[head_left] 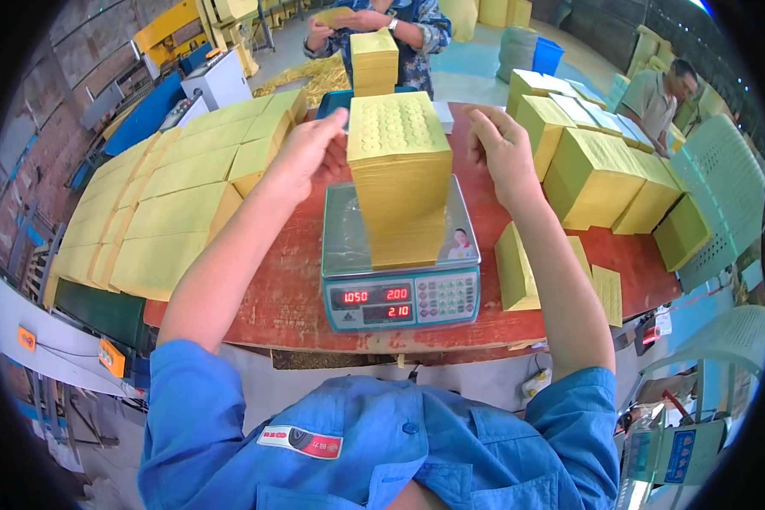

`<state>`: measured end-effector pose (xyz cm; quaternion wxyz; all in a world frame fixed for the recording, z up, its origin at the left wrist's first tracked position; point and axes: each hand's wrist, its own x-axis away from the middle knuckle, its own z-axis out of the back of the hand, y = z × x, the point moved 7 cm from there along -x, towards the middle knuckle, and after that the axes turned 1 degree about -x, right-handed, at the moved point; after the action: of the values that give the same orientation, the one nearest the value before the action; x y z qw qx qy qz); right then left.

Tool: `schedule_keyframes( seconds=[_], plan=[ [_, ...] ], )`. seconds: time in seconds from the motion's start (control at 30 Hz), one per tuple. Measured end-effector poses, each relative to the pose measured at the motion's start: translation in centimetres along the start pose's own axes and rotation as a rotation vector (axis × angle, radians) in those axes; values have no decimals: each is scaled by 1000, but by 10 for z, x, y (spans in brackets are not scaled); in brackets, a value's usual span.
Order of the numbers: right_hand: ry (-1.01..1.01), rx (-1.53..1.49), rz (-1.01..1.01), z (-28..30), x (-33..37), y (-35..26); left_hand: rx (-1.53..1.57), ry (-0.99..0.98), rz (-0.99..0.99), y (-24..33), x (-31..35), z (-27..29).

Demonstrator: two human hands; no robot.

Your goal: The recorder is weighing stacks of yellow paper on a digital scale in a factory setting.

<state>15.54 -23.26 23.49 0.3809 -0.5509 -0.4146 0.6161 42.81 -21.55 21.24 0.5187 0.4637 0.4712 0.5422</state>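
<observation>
A tall stack of yellow paper sheets (pixel 399 200) stands upright on the metal pan of a teal digital scale (pixel 342 255), whose red display is lit. Round embossed patterns cover its top sheet. My left hand (pixel 313 151) is just left of the stack's upper part, thumb raised and fingers loosely bent, with nothing in it. To the right, my right hand (pixel 503 151) hovers with a gap between it and the stack, fingers loosely curled and apart, holding nothing.
Rows of yellow paper stacks (pixel 170 204) fill the left side; more stacks (pixel 591 174) stand at right on the red table (pixel 289 280). Under my right forearm are smaller bundles (pixel 516 270). Across the table a person (pixel 412 34) holds yellow sheets; another person (pixel 665 98) sits far right.
</observation>
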Motion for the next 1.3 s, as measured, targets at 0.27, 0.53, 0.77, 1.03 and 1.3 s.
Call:
schedule_keyframes(
  seconds=[0.27, 0.53, 0.77, 1.03, 1.3],
  plan=[
    [-9, -141, -19, 41, 26, 7, -113, 172, -24, 21, -35, 30],
    [-81, -290, -84, 88, 85, 28, -577, -1, -143, 81, -52, -42],
    [-124, -433, -204, 117, 127, 62, -891, -94, -71, 81, -47, -105],
    [-134, -519, -266, 115, 146, 88, -1080, -105, -24, 66, -51, -116],
    [-128, -465, -330, 93, 147, 85, -1101, -54, -107, 60, -44, -97]
  ],
)
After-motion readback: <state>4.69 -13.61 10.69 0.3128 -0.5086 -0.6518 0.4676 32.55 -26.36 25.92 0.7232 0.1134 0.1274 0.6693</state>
